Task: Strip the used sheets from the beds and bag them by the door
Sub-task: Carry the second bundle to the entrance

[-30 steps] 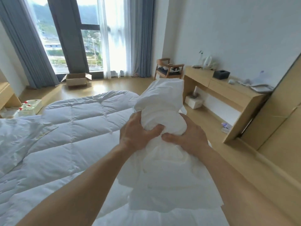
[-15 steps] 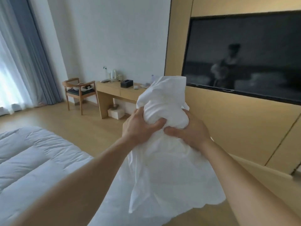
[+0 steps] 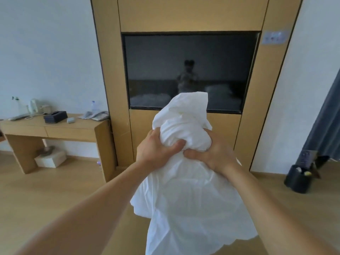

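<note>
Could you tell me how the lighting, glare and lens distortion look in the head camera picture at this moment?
Head view: soft, even light, slightly blurred; the dark television mirrors the room dimly; wide-angle bending tilts the wooden panel edges; both forearms loom large; the white sheet is bright yet keeps its folds.

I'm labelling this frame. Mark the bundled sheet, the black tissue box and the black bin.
bundled sheet (image 3: 191, 196), head view, on the hanging cloth below the hands.
black tissue box (image 3: 55, 116), head view, on its front face.
black bin (image 3: 296, 183), head view, on its side wall.
</note>
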Available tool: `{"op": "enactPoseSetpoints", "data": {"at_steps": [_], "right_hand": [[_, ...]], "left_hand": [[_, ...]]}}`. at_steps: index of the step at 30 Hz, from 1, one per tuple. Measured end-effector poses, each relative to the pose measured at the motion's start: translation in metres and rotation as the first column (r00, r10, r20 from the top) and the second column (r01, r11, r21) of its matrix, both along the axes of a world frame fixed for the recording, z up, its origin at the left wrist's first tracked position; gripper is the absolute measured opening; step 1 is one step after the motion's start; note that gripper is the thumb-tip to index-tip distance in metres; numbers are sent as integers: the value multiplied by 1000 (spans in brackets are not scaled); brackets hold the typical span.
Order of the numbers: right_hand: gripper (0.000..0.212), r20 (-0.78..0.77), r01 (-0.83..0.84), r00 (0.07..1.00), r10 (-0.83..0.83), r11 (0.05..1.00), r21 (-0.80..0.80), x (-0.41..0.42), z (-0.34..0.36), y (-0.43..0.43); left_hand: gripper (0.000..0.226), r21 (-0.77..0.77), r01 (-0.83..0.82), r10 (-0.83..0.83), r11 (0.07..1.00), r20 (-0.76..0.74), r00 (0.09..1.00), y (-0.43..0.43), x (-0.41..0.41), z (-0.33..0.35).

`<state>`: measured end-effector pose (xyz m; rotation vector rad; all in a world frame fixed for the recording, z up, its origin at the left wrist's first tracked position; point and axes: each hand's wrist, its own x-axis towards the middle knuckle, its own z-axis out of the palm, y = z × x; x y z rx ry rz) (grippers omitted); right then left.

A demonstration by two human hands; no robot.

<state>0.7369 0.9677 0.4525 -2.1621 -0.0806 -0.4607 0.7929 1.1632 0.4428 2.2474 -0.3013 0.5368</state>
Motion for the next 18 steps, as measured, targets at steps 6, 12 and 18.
{"op": "enactPoseSetpoints", "data": {"at_steps": [6, 12, 18], "right_hand": [[92, -37, 169, 985, -170, 985, -27, 52, -6, -77], [91, -4, 344, 939, -345, 936, -76, 123, 3, -145], [77, 31, 525, 851, -524, 846, -94, 168, 9, -220]], "left_hand": [[71, -13, 169, -169, 986, -49, 984, -88, 81, -7], [74, -71, 342, -346, 937, -44, 937, -173, 181, -6], [76, -92, 505, -510, 858, -31, 860, -268, 253, 0]]}}
